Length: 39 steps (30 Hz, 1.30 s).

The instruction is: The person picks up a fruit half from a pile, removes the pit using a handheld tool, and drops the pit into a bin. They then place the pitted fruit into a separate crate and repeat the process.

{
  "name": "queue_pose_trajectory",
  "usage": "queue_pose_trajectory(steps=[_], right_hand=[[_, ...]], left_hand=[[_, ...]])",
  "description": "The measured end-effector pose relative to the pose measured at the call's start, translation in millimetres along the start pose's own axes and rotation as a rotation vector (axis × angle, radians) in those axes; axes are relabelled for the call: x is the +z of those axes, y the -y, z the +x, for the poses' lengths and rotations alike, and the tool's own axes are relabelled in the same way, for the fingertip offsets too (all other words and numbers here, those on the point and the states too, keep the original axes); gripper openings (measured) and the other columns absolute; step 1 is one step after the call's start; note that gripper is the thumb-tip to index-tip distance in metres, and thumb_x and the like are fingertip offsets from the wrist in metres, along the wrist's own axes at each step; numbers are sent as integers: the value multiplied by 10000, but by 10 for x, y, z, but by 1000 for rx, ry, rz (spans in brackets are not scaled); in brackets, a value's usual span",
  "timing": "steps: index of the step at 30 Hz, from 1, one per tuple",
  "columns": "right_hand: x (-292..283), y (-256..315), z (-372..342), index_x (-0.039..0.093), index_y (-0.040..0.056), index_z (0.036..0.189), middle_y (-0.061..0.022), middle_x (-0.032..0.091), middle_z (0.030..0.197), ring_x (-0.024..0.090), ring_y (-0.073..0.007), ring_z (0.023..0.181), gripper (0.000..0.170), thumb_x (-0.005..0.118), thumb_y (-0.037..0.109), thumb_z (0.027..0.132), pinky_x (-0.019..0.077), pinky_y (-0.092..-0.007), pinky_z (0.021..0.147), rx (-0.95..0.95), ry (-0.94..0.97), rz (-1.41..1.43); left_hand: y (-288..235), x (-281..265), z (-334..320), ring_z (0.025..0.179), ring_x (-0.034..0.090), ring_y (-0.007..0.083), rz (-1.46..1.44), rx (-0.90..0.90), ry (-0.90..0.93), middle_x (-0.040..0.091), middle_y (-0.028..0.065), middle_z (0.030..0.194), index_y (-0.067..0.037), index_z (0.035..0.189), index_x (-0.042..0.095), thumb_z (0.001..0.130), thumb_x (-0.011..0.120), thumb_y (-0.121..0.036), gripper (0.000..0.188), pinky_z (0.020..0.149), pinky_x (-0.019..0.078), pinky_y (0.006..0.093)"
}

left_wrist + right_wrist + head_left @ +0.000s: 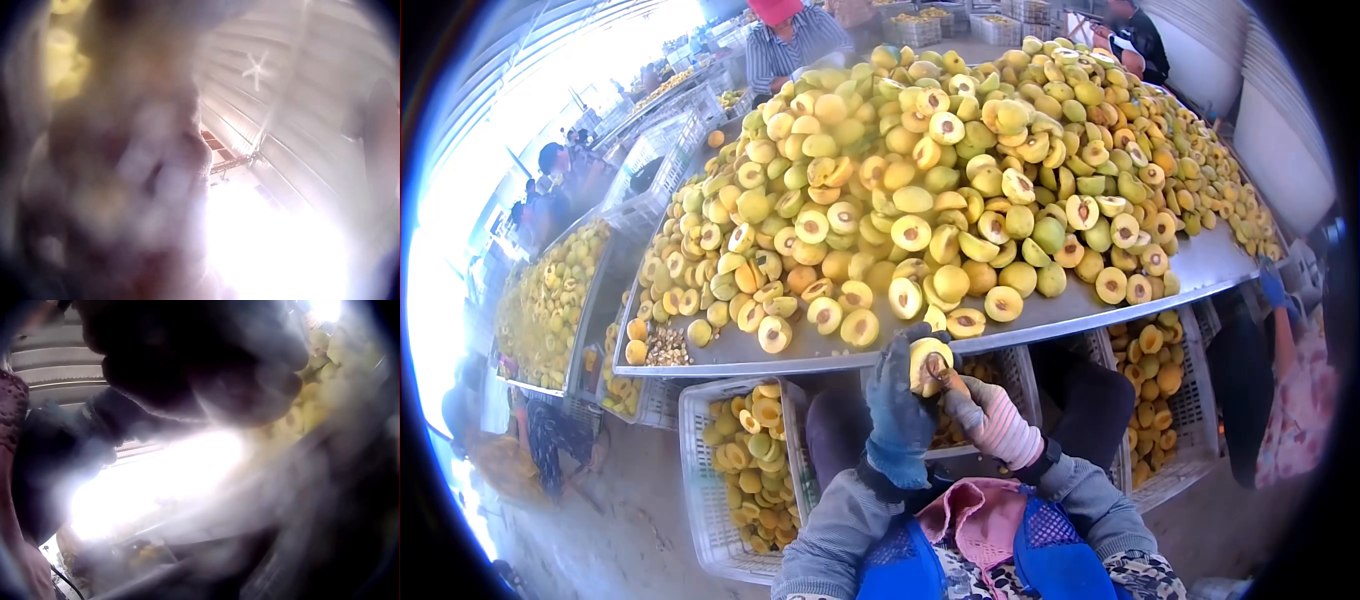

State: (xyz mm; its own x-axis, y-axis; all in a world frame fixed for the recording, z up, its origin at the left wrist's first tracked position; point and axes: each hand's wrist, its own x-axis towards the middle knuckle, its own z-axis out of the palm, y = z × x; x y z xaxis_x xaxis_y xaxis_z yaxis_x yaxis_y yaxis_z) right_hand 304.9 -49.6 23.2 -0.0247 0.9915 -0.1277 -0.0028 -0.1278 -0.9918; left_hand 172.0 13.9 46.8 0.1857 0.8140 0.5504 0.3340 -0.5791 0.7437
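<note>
In the head view my left hand (902, 420), in a blue-grey glove, holds a yellow peach half (924, 358) upright just off the table's front edge. The fingers wrap its far side. My right hand (1002, 422), in a pink-and-white striped glove with brown-stained tips, has its fingers curled in against the fruit's lower right side. Whether a small tool sits in those fingers I cannot tell. Behind them a large heap of halved peaches (912, 232) covers the metal table (1200, 262), several with brown pit hollows facing up. Both wrist views are blurred and show mostly dark glove shapes.
A white crate (696, 470) of peach halves stands at my left knee, another crate (1190, 450) at my right. Small pale pits (668, 346) lie at the table's left corner. People sit around: one in a striped shirt (800, 45) across, another (1295, 400) at right.
</note>
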Motion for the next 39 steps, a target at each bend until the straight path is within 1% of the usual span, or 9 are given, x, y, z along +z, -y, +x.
queue_pose_trajectory(steps=[9,12,16,19,23,27,30,33,39], right_hand=[[-37,204,-135,631,-39,1147,-16,646,895,560,-73,819,355,557,280,1010,484,-240,738,-2,106,-54],[-58,164,-218,644,-37,1130,-5,650,905,574,-74,834,385,554,319,1012,486,-235,754,315,245,306],[-67,209,-182,663,70,1074,70,528,701,434,-25,574,340,533,380,1020,349,-208,514,121,196,61],[-76,237,-221,668,4,1070,18,600,794,518,-34,732,427,519,402,1020,439,-201,654,294,272,303],[-129,-76,-190,667,30,963,42,522,687,459,-43,598,407,522,408,1013,367,-220,522,440,602,574],[-333,-167,-128,685,15,997,43,512,705,443,-72,590,420,568,417,977,383,-259,524,385,355,155],[-673,-881,52,653,60,1192,-224,696,1010,664,-389,987,544,487,517,948,516,-462,828,344,404,-1159],[-747,-942,108,634,68,1215,-218,700,1026,665,-387,975,534,502,507,940,507,-436,853,393,263,-1105],[-568,-565,133,577,116,1292,-229,695,1000,653,-410,957,512,527,475,931,503,-462,846,357,243,-1020]], left_hand=[[64,6,11,846,679,307,-1,426,-127,674,214,1039,63,1151,583,898,650,-101,309,733,572,379],[-5,-133,128,837,677,265,-1305,-597,294,693,189,982,86,1078,621,909,616,-144,286,736,565,349],[-14,-89,214,814,676,238,-1111,-647,360,699,170,915,81,1002,659,919,571,-187,293,757,554,327],[75,-110,235,794,678,242,-1184,-615,567,696,171,908,78,1018,660,926,549,-187,301,751,551,332],[-75,-151,-9,781,678,266,-1441,-661,275,695,172,919,59,1048,659,941,535,-228,330,733,557,351],[937,-936,-255,903,664,271,369,182,-9,699,120,921,-14,1052,686,864,673,-234,289,797,537,359],[1378,-1333,-328,908,657,311,441,-283,-78,698,132,918,-51,1018,692,790,767,-275,328,820,519,396],[1304,-925,84,944,651,355,791,-127,-13,702,147,953,-51,1055,658,785,768,-401,456,850,493,444],[1343,-190,819,947,665,389,667,-500,548,690,206,991,-21,1201,583,711,781,-381,640,861,514,468]])
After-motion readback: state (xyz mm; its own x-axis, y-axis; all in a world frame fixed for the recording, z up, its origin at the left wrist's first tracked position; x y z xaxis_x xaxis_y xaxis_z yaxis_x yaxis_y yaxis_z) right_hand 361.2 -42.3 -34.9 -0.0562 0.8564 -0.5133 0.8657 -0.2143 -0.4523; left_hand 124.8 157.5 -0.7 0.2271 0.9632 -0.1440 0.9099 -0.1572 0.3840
